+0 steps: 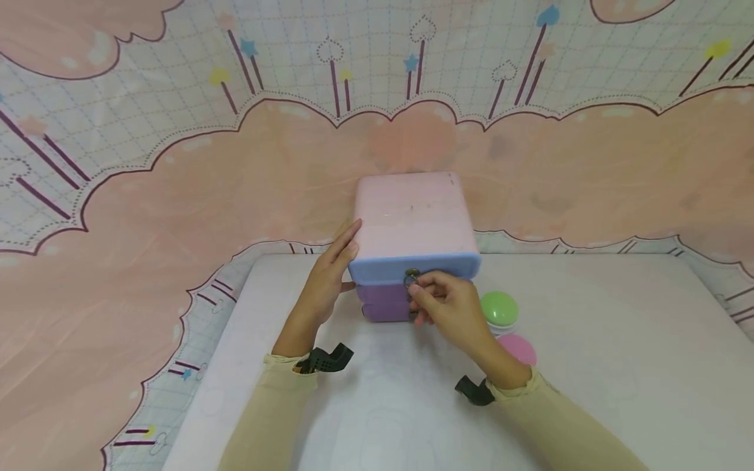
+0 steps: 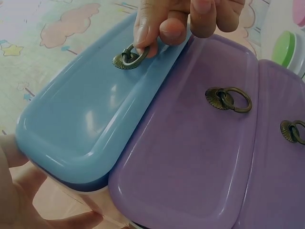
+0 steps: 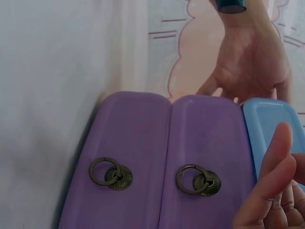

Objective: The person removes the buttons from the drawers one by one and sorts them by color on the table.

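Note:
A small drawer box with a pink top (image 1: 412, 216) stands on the white table. Its front has a blue upper drawer (image 2: 86, 119) and two purple drawers (image 2: 186, 143) below, each with a bronze ring pull. Thumb and finger of my right hand (image 1: 453, 307) pinch the blue drawer's ring pull (image 2: 136, 59); the other fingers are loosely bent. My left hand (image 1: 324, 281) rests against the box's left side, fingers extended along it. In the right wrist view the purple drawers' ring pulls (image 3: 193, 180) hang untouched.
To the right of the box, near my right forearm, are a round green-lidded container (image 1: 499, 309) and a pink round thing (image 1: 518, 350), partly hidden by the arm. Behind the table (image 1: 377, 405) hangs a patterned pink and white cloth (image 1: 283, 170).

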A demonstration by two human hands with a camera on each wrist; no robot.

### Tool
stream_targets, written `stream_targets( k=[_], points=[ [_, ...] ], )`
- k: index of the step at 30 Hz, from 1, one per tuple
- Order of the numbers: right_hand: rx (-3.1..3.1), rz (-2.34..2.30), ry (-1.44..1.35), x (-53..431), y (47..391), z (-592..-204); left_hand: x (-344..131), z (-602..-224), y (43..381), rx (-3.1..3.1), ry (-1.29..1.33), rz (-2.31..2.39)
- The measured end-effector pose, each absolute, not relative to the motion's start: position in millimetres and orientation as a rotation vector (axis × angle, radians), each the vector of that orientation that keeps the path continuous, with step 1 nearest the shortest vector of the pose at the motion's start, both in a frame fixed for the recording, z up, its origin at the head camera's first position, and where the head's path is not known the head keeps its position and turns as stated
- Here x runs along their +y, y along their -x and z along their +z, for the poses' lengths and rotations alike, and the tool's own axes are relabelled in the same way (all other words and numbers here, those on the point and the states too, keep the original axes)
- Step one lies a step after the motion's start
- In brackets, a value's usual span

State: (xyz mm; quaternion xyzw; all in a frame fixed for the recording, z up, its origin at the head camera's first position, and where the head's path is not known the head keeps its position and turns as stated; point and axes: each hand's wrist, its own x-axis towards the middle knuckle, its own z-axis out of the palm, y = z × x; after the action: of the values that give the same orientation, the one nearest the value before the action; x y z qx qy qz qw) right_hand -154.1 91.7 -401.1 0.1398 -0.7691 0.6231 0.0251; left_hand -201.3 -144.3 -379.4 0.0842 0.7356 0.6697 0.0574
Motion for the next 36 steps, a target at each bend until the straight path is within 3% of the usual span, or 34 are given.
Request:
stream_targets(
  k=[36],
  points=[
    [-2.489, 1.820, -0.357, 100, 151, -418, -144, -376, 200, 2.215, -0.247, 2.048]
  ],
)
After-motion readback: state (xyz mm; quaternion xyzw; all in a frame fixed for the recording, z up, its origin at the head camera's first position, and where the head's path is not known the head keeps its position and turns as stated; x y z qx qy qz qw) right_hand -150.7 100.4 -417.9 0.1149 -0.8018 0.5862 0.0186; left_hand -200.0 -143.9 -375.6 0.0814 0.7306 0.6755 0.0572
